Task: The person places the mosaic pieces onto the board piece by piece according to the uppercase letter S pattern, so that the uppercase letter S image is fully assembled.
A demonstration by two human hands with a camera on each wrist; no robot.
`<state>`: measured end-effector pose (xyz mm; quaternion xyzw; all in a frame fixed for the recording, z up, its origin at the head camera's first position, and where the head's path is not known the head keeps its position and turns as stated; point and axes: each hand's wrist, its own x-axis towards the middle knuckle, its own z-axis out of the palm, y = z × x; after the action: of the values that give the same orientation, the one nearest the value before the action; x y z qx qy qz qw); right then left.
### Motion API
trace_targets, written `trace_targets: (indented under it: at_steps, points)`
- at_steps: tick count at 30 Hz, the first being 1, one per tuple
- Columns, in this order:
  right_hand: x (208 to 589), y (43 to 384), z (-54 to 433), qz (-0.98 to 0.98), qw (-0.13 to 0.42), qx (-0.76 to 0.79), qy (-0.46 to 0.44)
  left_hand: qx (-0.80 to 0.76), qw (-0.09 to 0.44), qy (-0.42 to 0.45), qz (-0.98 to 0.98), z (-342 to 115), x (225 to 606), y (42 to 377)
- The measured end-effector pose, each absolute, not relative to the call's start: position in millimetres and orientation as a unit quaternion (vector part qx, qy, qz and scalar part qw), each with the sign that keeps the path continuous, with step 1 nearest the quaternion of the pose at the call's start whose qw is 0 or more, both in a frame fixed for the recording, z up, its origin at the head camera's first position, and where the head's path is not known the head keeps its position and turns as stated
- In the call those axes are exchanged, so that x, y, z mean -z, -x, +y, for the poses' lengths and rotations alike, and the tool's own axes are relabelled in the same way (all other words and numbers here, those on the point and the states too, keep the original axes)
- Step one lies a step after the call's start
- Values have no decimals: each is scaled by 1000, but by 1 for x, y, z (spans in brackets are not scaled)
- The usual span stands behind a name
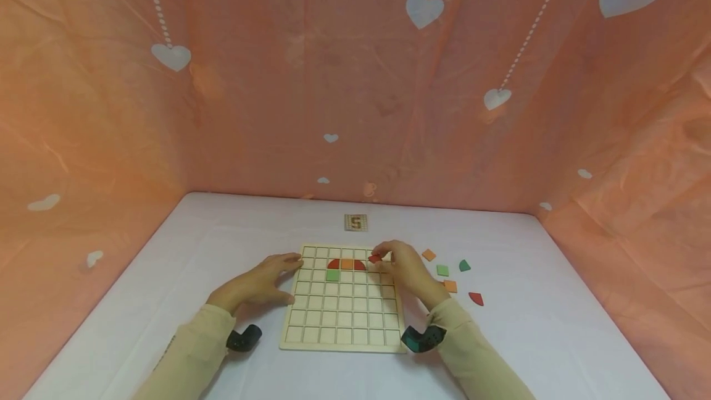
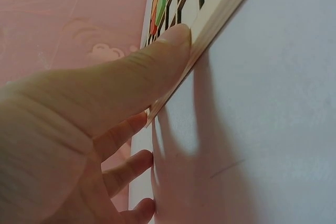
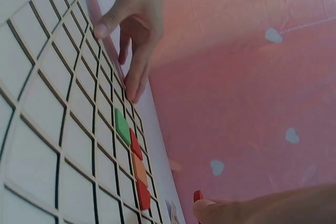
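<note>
My right hand (image 1: pixel 408 270) pinches a red quarter-circle tile (image 1: pixel 374 258) between thumb and fingers, over the upper right of a wooden grid board (image 1: pixel 344 320). In the right wrist view, the red tile (image 3: pixel 198 196) shows at the thumb tip. On the board, an orange square tile (image 1: pixel 347 263) sits between a red quarter-circle (image 1: pixel 334 263) and another red quarter-circle (image 1: pixel 360 265). A green square tile (image 1: pixel 332 275) lies one row below the left red one. My left hand (image 1: pixel 258 283) touches the board's left edge with thumb and fingers spread, as the left wrist view confirms.
Right of the board lie loose tiles: an orange square (image 1: pixel 429 255), a green square (image 1: pixel 442 270), a green quarter-circle (image 1: pixel 465 265), another orange square (image 1: pixel 450 286) and a red quarter-circle (image 1: pixel 476 298). A small patterned card (image 1: pixel 356 222) lies beyond the board on the white table (image 1: pixel 250 221).
</note>
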<state>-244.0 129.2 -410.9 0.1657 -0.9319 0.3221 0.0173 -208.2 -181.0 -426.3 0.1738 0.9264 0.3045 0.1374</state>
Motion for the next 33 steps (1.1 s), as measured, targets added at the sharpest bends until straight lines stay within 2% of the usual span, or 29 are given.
trace_targets:
  at_steps: [22, 33]
  points:
    - [417, 221, 101, -920, 9, -318, -229, -298, 129, -178, 929, -181, 429, 210]
    - [426, 212, 92, -913, 35, -311, -262, -299, 127, -185, 928, -181, 427, 209]
